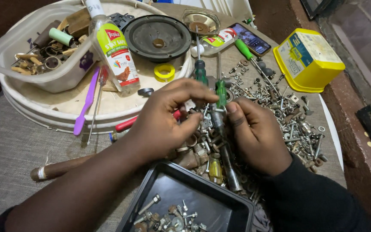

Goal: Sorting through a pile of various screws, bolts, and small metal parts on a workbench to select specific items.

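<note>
Grey woven cloth (9, 146) covers the table; brick-red ledge (366, 172) alongside.

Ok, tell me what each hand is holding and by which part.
Both hands pinch one small metal piece, likely a bolt, between their fingertips: left hand from its left end, right hand from its right. Its exact shape is hidden.

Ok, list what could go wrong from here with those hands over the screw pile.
1. The small part pinched between the left hand and right hand could slip and vanish into the loose screw pile.
2. A sleeve could sweep screws off the table edge.
3. The black tray overhangs near the body and might tip.
</note>
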